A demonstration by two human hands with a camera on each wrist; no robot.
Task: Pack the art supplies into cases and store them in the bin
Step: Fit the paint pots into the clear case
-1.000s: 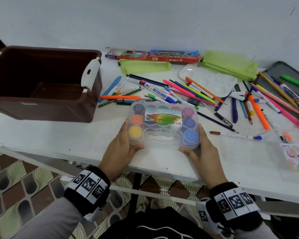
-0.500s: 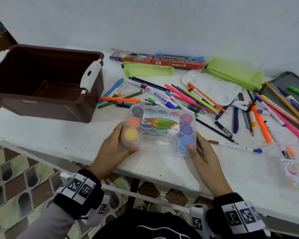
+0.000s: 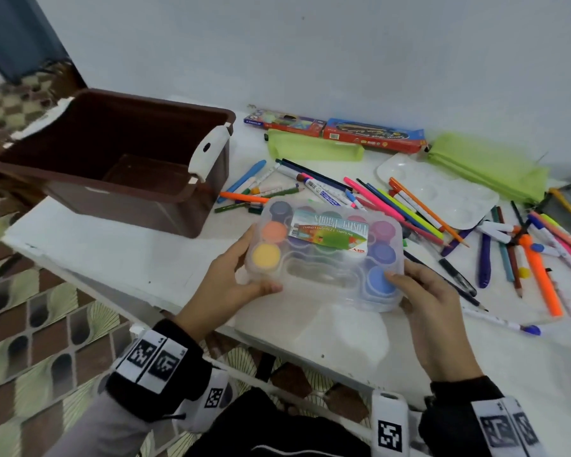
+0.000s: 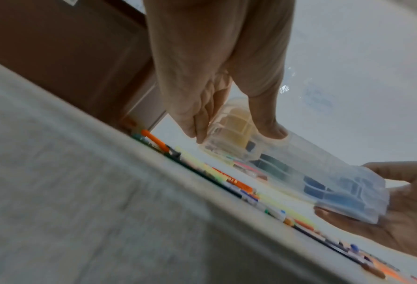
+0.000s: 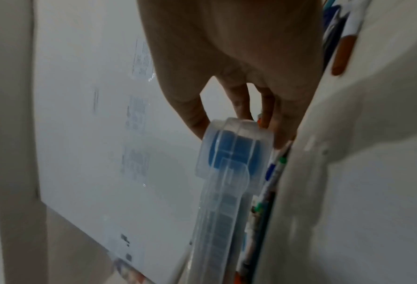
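Observation:
A clear plastic case of poster paints (image 3: 327,255) with coloured pots inside is held just above the white table (image 3: 129,258). My left hand (image 3: 234,278) grips its left end, thumb on the lid near the yellow pot (image 3: 266,255). My right hand (image 3: 422,298) grips its right end, thumb on the blue pot. In the left wrist view the case (image 4: 287,163) spans between the left hand (image 4: 217,119) and the right hand (image 4: 397,207). In the right wrist view the case (image 5: 234,159) is pinched by the right hand (image 5: 241,117). A brown bin (image 3: 112,166) stands open at the left, with nothing inside.
Many loose markers and pencils (image 3: 393,206) lie scattered behind and right of the case. Two green pouches (image 3: 314,150) (image 3: 488,166), two crayon boxes (image 3: 373,135) and a white palette (image 3: 442,189) sit at the back. The table's front edge is below my hands.
The case has risen off the table and shifted slightly left, tilted toward the bin. Both hands kept their hold on its ends. The head camera swung left.

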